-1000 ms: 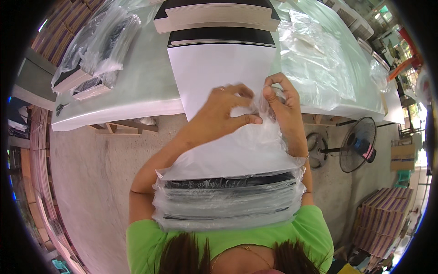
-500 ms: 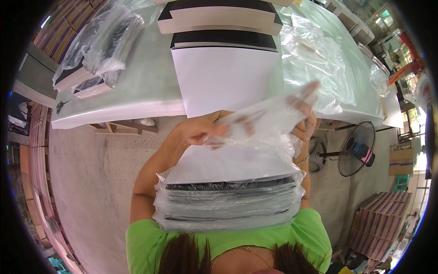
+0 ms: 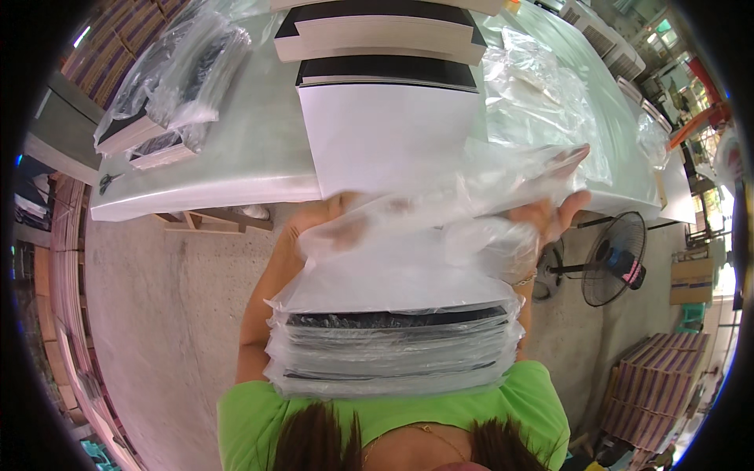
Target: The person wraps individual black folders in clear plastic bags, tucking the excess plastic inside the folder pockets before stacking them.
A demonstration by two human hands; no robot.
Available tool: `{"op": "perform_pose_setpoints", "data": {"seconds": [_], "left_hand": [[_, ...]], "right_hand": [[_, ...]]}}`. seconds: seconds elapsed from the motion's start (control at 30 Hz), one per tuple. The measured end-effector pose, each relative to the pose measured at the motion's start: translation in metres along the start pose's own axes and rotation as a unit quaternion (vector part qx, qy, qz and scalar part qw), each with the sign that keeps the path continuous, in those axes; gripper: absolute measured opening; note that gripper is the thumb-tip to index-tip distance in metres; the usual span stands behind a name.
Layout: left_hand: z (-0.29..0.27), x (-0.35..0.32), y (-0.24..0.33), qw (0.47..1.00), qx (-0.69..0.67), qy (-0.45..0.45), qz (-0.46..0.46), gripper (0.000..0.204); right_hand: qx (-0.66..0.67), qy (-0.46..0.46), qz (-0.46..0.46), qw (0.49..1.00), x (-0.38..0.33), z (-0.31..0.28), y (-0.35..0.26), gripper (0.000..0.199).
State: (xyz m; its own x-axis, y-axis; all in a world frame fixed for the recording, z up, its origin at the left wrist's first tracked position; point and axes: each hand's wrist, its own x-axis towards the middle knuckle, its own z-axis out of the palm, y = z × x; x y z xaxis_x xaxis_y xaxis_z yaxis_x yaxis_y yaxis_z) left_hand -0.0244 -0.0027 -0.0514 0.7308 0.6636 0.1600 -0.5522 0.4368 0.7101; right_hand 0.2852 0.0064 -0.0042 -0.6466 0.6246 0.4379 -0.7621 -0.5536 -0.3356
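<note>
A clear plastic bag (image 3: 440, 196) is stretched between my two hands above a wrapped stack. My left hand (image 3: 334, 224) is closed on the bag's left part, blurred and partly veiled by film. At the right end my right hand (image 3: 550, 213) has its fingers spread, the upper ones seen through the film. Below them, a stack of flat slabs in clear plastic (image 3: 393, 345), with pale sides and black layers, sits against my chest. Just beyond my hands, a block of white sheets with a black back edge (image 3: 389, 129) lies on the table.
The table (image 3: 259, 157) has a pale green cover. More black-and-white blocks (image 3: 381, 35) stand behind. Bagged blocks (image 3: 169, 94) and scissors (image 3: 110, 182) lie left; loose plastic bags (image 3: 542, 94) lie right. A standing fan (image 3: 613, 259) and stacked cartons (image 3: 656, 385) are at right.
My right hand has moved right and its fingers have spread. My left hand has shifted slightly left. The bag between them is pulled wider and lies lower over the stack.
</note>
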Motion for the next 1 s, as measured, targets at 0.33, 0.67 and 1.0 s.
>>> {"op": "perform_pose_setpoints", "data": {"seconds": [0.33,0.67,1.0], "left_hand": [[-0.009,-0.002,0.042,0.951,-0.102,0.097,0.274,0.045],[-0.001,-0.005,0.016,0.933,0.071,0.340,0.090,0.035],[0.019,0.038,0.069,0.496,0.635,0.492,0.331,0.064]], "right_hand": [[-0.153,-0.046,0.155,0.975,-0.004,0.000,0.019,0.048],[-0.040,0.028,-0.053,0.997,-0.020,-0.015,-0.026,0.050],[-0.679,0.397,-0.217,0.579,0.048,-0.039,-0.018,0.017]]}}
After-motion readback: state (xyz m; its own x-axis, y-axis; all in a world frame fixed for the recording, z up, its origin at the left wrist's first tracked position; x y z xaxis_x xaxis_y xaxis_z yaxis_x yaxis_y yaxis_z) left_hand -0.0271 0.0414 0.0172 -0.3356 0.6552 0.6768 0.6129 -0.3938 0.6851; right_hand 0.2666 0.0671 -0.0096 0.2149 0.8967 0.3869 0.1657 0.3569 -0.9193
